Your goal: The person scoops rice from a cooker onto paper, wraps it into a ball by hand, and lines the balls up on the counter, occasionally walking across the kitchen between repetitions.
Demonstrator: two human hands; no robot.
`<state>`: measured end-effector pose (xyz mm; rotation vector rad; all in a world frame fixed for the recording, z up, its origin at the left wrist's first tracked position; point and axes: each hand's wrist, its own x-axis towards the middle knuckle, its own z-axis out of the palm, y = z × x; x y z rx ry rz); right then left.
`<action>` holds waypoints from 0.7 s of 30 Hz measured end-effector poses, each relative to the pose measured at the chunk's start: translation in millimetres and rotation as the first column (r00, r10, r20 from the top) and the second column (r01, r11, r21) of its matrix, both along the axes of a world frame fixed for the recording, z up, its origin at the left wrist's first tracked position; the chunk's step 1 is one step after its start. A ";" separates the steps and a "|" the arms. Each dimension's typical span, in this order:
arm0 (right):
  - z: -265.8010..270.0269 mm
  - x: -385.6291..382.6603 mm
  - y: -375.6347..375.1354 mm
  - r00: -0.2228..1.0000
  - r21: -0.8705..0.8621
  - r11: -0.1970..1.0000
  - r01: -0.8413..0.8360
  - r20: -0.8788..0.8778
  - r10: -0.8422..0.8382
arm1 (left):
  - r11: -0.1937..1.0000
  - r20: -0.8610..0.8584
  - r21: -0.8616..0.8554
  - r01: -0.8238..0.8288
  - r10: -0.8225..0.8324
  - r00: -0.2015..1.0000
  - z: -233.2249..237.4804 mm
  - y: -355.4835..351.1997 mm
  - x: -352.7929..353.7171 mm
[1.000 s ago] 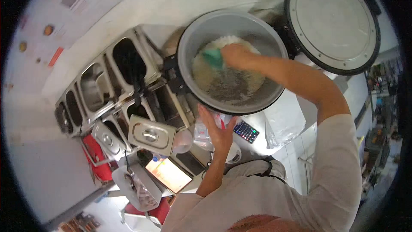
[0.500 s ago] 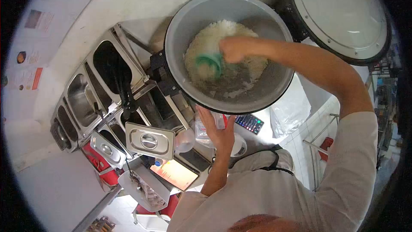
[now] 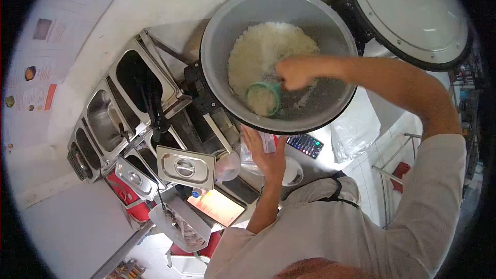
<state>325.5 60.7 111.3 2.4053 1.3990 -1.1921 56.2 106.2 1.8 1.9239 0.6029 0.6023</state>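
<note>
"Materials first?"

"Wide round pot [image 3: 320,18], smooth grey inside, dark outside. White grains [image 3: 261,49], rice by the look, heaped along the far side, thin and wet-looking nearer. Green scoop [image 3: 275,93], round-mouthed, low in the pot at the near left of the heap, grains inside it."

"Grip?"

"Right hand [image 3: 297,72] closed narrow on the scoop's side; finger placing was blurred. Left hand [image 3: 268,161] held nothing, fingers and thumb spread wide, tips at the pot's near outer edge. Whether they pressed, I couldn't tell."

"Anything in the way?"

"The right forearm crossed the rim and hid part of the inner wall. The left hand covered some clear packets [image 3: 249,156]. Phone [image 3: 306,145] lit beside that hand, crinkled plastic bag [image 3: 356,129] to its right. Big round lid [image 3: 413,15], pale with a studded black edge, tipped back behind the pot."

"And leftward?"

"Steel containers [image 3: 103,119] in slanting rows, a black utensil [image 3: 152,106] across one. Knobbed steel lid [image 3: 186,167] near a translucent cup [image 3: 227,167]; glowing tablet [image 3: 217,206] below, white bin [image 3: 181,227] beside it."

"Surface, room?"

"Crowded counter [image 3: 315,168], glare by the phone. Off-white, scuffed wall [image 3: 165,0] with printed sheets [image 3: 72,26]. Pale tiled floor [image 3: 361,175] at right."
</note>
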 end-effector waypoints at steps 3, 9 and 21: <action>-2.4 22.0 -5.0 0.990 -0.039 0.997 -0.060 0.128 0.064 | 1.000 -0.107 0.007 0.009 -0.008 0.994 17.7 3.0 4.5; -51.2 -26.4 -18.1 0.988 0.295 0.955 -0.042 0.154 -0.004 | 1.000 -0.113 -0.006 -0.023 0.022 0.993 12.8 0.7 4.2; -1.5 -47.1 18.6 0.977 0.135 0.985 -0.110 0.196 0.082 | 0.997 -0.078 0.072 0.016 -0.010 0.997 11.6 7.6 5.4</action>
